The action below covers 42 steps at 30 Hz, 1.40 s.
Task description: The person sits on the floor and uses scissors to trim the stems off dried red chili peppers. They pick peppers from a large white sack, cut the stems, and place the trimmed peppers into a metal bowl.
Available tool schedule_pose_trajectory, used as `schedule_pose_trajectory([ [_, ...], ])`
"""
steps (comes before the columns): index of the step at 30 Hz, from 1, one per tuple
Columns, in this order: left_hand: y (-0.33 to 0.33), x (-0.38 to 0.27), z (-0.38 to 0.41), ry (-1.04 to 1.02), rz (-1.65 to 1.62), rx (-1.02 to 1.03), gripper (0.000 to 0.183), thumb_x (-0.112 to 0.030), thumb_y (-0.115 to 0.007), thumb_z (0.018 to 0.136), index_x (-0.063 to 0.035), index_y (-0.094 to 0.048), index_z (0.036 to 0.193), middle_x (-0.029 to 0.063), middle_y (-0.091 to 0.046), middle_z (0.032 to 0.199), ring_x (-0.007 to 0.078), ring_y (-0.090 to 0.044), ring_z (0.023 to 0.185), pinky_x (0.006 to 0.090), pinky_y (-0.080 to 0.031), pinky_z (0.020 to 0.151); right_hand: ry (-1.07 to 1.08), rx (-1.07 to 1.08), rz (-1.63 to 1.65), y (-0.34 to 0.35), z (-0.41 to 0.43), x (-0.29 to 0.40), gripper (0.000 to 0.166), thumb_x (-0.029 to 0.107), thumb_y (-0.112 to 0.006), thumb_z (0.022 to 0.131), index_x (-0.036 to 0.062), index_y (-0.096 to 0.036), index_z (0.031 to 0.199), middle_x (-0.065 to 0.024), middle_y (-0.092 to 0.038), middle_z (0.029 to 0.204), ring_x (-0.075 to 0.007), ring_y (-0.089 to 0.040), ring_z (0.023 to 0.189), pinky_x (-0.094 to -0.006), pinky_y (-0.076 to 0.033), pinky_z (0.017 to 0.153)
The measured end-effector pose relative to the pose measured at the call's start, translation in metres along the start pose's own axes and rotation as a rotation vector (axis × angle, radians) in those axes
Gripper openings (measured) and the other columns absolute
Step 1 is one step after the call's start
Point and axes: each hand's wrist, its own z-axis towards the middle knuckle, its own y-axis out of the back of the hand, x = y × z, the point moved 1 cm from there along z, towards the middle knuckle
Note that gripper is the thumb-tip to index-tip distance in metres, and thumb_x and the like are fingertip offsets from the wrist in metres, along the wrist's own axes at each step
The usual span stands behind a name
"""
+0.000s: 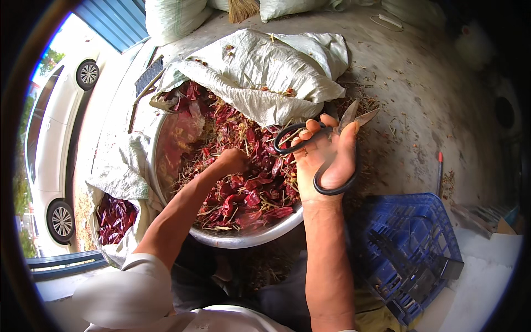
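A wide metal basin (249, 240) in front of me holds dried red chili peppers (249, 199) with loose stems. My left hand (234, 161) reaches down among the peppers near the basin's middle; its fingertips are hidden, so I cannot tell what it grips. Palm up, my right hand (325, 157) is over the basin's right rim with black-handled scissors (336, 137) in it. Their blades are parted and point away from me, past the thumb. A white woven sack (265, 79) lies across the basin's far edge, with peppers at its mouth.
Left of the basin stands an open woven sack (124, 166) of dark red peppers. A blue plastic crate (406, 245) is at my right. More filled sacks (176, 18) and a broom (242, 10) are at the back. A white car (56, 145) stands outside on the left.
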Motion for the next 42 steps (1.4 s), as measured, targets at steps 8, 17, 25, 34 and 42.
schedule_pose_trajectory([
  [8,0.069,-0.014,-0.113,0.09,-0.768,-0.121,0.024,-0.013,-0.072,0.089,-0.0005,-0.062,0.107,0.0033,-0.068,0.085,0.0092,-0.062,0.075,0.0252,-0.046,0.06,-0.016,0.034,-0.28,-0.004,-0.005,-0.021,0.057,0.057,-0.066,0.09,0.0079,-0.056,0.118,-0.0059,-0.066,0.094,-0.0123,-0.06,0.077,-0.0283,-0.049,0.073],
  [17,0.097,-0.026,-0.139,0.062,-1.529,-0.311,0.03,-0.025,-0.074,0.091,-0.0035,-0.059,0.106,-0.0012,-0.063,0.083,0.003,-0.055,0.065,0.0189,-0.041,0.051,0.056,0.263,-0.992,-0.014,-0.016,-0.053,0.048,0.054,-0.063,0.093,0.0063,-0.057,0.09,0.001,-0.052,0.07,-0.0099,-0.051,0.066,-0.0282,-0.043,0.063],
  [25,0.118,-0.04,-0.152,0.014,-1.563,-0.343,0.019,-0.013,-0.067,0.093,-0.0057,-0.058,0.109,0.0024,-0.064,0.088,0.0074,-0.06,0.074,0.0195,-0.04,0.053,-0.09,0.329,-1.155,0.001,-0.015,-0.075,0.05,0.053,-0.065,0.092,0.0042,-0.059,0.094,-0.0012,-0.057,0.071,-0.0126,-0.056,0.067,-0.0285,-0.045,0.064],
  [34,0.106,-0.007,-0.139,0.026,-2.131,-0.502,0.016,-0.012,-0.061,0.095,-0.0113,-0.055,0.11,0.003,-0.059,0.083,0.0125,-0.058,0.065,0.0199,-0.039,0.043,-0.036,0.472,-1.625,-0.029,-0.038,-0.069,0.058,0.061,-0.066,0.087,0.0038,-0.059,0.095,-0.0102,-0.061,0.07,-0.0285,-0.064,0.066,-0.0415,-0.05,0.061],
  [42,0.104,-0.012,-0.134,0.217,-2.167,-0.614,0.022,-0.005,-0.054,0.096,-0.0113,-0.053,0.116,0.0048,-0.061,0.086,0.013,-0.056,0.063,0.0197,-0.038,0.043,0.158,0.612,-1.839,-0.019,-0.045,-0.087,0.059,0.061,-0.067,0.084,0.0044,-0.06,0.099,-0.0148,-0.064,0.077,-0.0353,-0.066,0.072,-0.0458,-0.052,0.065],
])
